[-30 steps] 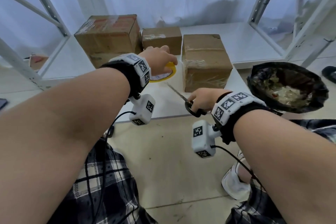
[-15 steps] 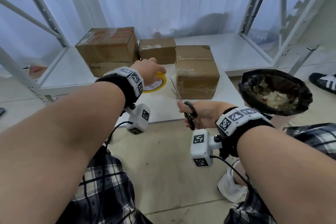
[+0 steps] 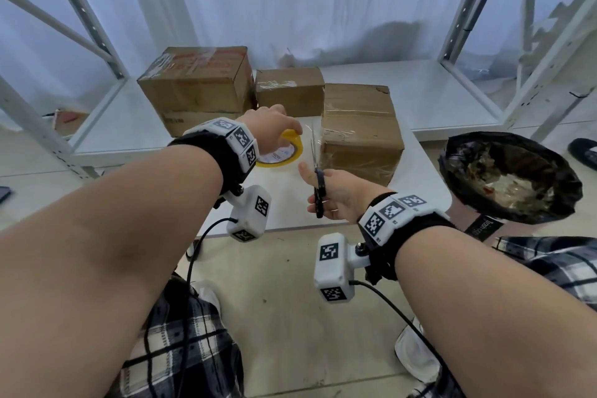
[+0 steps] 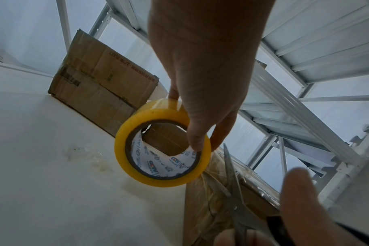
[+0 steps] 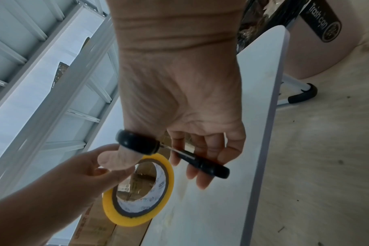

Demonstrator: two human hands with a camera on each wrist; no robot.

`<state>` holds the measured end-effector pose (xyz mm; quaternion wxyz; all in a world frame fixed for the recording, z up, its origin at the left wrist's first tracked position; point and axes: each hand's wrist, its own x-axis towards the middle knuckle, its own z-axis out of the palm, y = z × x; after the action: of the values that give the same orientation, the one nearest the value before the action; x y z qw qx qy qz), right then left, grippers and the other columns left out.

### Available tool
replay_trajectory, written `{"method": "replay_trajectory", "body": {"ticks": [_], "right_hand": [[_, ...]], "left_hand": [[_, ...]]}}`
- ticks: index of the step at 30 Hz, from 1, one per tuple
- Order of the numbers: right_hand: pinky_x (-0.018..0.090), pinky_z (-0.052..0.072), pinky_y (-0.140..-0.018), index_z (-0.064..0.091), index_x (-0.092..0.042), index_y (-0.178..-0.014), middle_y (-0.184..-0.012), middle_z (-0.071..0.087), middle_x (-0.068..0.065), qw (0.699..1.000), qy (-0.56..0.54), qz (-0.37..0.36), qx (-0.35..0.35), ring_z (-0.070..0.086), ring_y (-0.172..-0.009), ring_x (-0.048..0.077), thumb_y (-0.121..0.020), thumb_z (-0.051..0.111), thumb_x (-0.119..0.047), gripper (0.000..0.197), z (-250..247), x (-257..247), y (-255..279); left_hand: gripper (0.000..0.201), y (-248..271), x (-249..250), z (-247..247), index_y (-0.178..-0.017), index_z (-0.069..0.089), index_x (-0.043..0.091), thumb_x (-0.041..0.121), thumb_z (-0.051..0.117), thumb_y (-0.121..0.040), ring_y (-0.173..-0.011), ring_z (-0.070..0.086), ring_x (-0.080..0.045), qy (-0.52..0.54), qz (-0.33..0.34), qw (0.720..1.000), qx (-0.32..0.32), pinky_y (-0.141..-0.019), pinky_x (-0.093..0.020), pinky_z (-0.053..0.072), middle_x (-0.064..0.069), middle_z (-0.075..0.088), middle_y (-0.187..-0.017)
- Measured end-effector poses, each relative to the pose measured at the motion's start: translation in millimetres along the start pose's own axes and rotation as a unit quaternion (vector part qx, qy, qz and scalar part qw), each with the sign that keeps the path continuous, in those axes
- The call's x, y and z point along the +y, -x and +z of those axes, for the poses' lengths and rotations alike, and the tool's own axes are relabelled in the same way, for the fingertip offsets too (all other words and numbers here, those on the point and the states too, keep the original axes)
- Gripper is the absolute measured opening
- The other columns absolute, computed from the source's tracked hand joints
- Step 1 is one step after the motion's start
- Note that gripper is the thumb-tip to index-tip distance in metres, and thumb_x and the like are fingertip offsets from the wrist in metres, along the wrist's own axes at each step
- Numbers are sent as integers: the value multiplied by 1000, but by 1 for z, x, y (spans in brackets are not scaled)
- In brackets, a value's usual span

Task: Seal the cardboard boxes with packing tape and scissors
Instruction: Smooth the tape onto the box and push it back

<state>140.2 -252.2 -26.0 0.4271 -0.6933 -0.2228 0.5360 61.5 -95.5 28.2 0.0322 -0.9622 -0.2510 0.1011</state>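
1. The left hand (image 3: pixel 269 128) grips the yellow tape roll (image 4: pixel 161 144) between thumb and fingers; the roll stands on its edge, lifted a little above the white table (image 3: pixel 426 168).
2. The right hand (image 3: pixel 336 195) holds the scissors (image 3: pixel 318 178): the thumb is through one black handle loop and the fingers are through the other. The blades point away from the person, just right of the roll.
3. The blades are slightly parted in the left wrist view, next to the near box (image 3: pixel 360 129).
4. This near box, wrapped with clear tape, stands at the far right part of the table.
5. The large box (image 3: pixel 197 87) and the small box (image 3: pixel 289 89) stand on the white shelf (image 3: pixel 429 97) behind the table's far edge.
6. A trash can (image 3: pixel 510 176) with a black bag stands beside the right edge of the table.
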Motion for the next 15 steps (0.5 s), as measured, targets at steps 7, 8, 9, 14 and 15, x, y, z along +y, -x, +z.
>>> {"method": "replay_trajectory", "body": {"ticks": [7, 8, 9, 14, 15], "right_hand": [[26, 43, -69, 48, -16, -114, -78, 57, 5, 998, -6, -42, 39, 58, -67, 14, -84, 52, -65, 57, 12, -5, -12], [26, 43, -69, 48, -17, -112, -77, 56, 5, 998, -5, -47, 44, 57, -66, 14, -85, 51, -64, 55, 13, -4, -14], [27, 44, -70, 48, -17, -110, -76, 56, 5, 997, -3, -51, 49, 56, -65, 13, -85, 51, -64, 53, 13, -3, -14], [32, 49, -75, 52, -17, -106, -73, 57, 4, 994, 0, -74, 76, 56, -62, 13, -85, 53, -63, 51, 12, 3, -18], [32, 49, -73, 52, -16, -108, -73, 58, 4, 994, 2, -78, 81, 56, -62, 13, -85, 53, -63, 53, 12, 4, -18]], "left_hand": [[38, -3, -3, -2, -134, 48, 36, 25, 51, -98, -113, 51, -30, 13, -1, 1000, -9, -97, -45, 46, -7, 42, -135], [37, -3, -3, -2, -133, 48, 36, 26, 51, -98, -112, 52, -30, 14, -3, 1000, -12, -96, -45, 46, -7, 42, -134], [37, -3, -3, -3, -133, 49, 35, 26, 51, -97, -111, 52, -30, 16, -5, 1000, -13, -96, -45, 46, -7, 42, -134], [38, -5, -1, -2, -133, 49, 34, 26, 54, -96, -108, 54, -29, 29, -9, 999, -21, -94, -44, 49, -7, 42, -134], [38, -5, -1, -2, -133, 49, 34, 26, 54, -96, -108, 54, -29, 30, -10, 999, -22, -94, -44, 49, -7, 42, -134]]}}
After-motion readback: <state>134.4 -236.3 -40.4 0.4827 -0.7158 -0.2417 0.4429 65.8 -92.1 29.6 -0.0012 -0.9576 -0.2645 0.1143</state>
